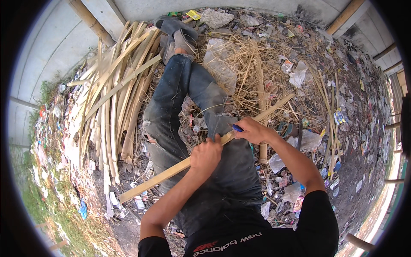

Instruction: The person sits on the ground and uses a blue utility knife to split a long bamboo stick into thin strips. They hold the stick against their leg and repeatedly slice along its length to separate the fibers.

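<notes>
A long, flat bamboo strip [165, 174] lies slantwise across my thighs, its far end reaching up to the right. My left hand [206, 155] is closed around its middle, fingers wrapped over the top. Just beyond, my right hand [252, 130] is closed at the strip on my right thigh. A short blue pen-like end [237, 127] sticks out of that fist; the rest is hidden in the fingers, so its exact kind is unclear. Dusty, torn dark trousers [167, 115] cover my outstretched legs beneath the strip.
A large pile of bamboo strips [113, 98] lies left of my legs. Thin bamboo shavings [244, 64] and a bamboo pole [260, 85] lie to the right. More strips [329, 124] rest farther right. Litter covers much of the ground; a pale wall [60, 47] stands behind.
</notes>
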Demonstrator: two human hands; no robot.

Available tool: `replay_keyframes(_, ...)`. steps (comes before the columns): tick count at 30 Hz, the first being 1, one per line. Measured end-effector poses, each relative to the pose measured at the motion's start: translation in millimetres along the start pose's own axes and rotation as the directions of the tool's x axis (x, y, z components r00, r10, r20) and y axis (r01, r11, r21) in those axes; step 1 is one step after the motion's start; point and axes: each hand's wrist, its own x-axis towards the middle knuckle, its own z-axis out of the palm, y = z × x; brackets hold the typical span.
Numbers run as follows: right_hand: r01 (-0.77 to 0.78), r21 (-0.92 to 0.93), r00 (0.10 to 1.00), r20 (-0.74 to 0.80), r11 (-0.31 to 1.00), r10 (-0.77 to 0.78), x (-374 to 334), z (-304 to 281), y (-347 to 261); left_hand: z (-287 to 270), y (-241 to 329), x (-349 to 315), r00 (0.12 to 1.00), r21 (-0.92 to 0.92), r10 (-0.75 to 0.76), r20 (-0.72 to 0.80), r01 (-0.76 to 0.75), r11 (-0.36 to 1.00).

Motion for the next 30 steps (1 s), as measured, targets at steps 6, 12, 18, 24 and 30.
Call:
replay_keyframes(6,-0.083,0.106,0.996,-0.022,0.991,0.085,-1.5,8.7,6.0,4.5,1.5,-4.5,1.000,0.051,0.010,-0.008,-0.009,0.999)
replay_keyframes(12,-0.024,0.144,0.998,-0.047,0.989,0.031,-2.2,10.7,5.4,3.1,5.0,-5.7,1.000,0.061,0.006,-0.007,-0.005,0.998)
replay_keyframes(18,-0.252,0.834,0.928,0.352,0.491,-0.120,-7.3,20.1,-71.6,30.8,-7.5,7.7,0.999,-0.085,-0.006,-0.049,0.002,0.996)
replay_keyframes(24,-0.061,0.897,0.993,0.010,0.438,0.119,-36.9,-30.8,-16.9,-11.4,-22.5,-11.0,0.996,-0.235,-0.076,-0.046,0.064,0.970)
replay_keyframes(30,-0.574,-0.084,0.412,-0.889,0.814,0.198,-82.7,-48.6,41.7,-24.4,-31.1,-23.4,0.993,-0.355,-0.113,0.028,0.116,0.928)
